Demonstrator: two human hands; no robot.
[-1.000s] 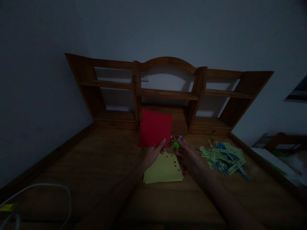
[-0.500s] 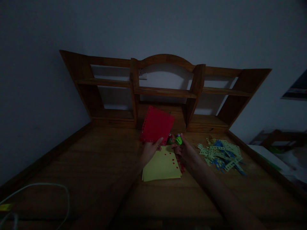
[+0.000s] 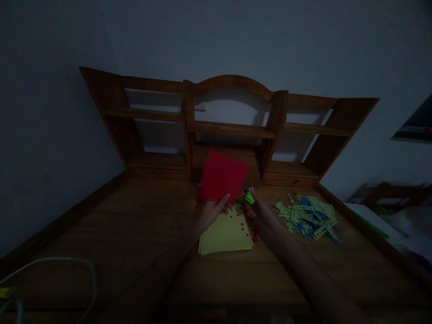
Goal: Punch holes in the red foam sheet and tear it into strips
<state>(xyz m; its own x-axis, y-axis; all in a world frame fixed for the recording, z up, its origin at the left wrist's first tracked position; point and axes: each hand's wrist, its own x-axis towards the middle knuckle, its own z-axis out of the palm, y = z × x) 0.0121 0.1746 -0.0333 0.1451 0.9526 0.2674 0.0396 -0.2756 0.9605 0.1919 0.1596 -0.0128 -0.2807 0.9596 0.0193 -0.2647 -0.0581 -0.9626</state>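
Note:
My left hand (image 3: 212, 212) pinches a red paper sheet (image 3: 222, 175) at its near edge, thumb on top. Small holes run along the sheet's left and near edges. My right hand (image 3: 258, 209) is closed around a small green craft punch (image 3: 249, 197) with eye-like knobs, just right of the sheet and apart from it. Below both hands lies a stack of yellow paper (image 3: 222, 236). Small red paper bits (image 3: 242, 224) are scattered on the stack's right side and beside it. Another greenish punch (image 3: 240, 198) is partly hidden between the hands.
A pile of pale green and blue punched paper strips (image 3: 312, 216) lies to the right on the wooden desk (image 3: 135, 234). A wooden shelf (image 3: 232, 130) stands along the back. A white cable (image 3: 92, 274) curls at the lower left.
The red sheet has turned clockwise in my left hand. The green punch has come away from the sheet's near right corner and tilted in my right hand. The view has shifted slightly.

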